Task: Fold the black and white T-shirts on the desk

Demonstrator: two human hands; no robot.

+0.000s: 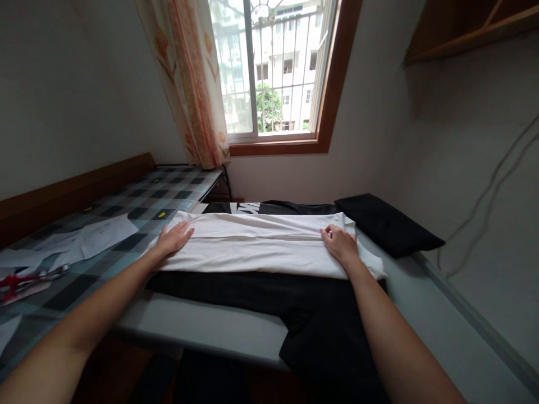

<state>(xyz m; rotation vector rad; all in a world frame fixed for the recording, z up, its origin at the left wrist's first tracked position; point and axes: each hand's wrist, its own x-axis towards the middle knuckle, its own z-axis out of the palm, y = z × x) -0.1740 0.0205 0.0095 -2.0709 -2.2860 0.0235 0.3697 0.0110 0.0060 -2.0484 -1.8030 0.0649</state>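
Observation:
A white garment (252, 255) lies folded into a long strip across a black garment (244, 287). White lettering (246, 208) shows on the black cloth behind the strip. On the strip's left end rests my left hand (174, 238), flat with the fingers stretched out. My right hand (340, 242) is at the other end, its fingers curled and pinching the upper fold of the white cloth. One black part of the lower garment hangs over the table's front edge beside my right forearm. What lies under the white layers is hidden.
The clothes lie on a pale table (202, 322). A black folded item (387, 224) sits at the back right. Left is a checked surface (168, 188) with papers (105, 238) and red-handled scissors (17, 283). A curtain (189, 84) hangs beside the window (286, 67); cables (484, 202) run down the right wall.

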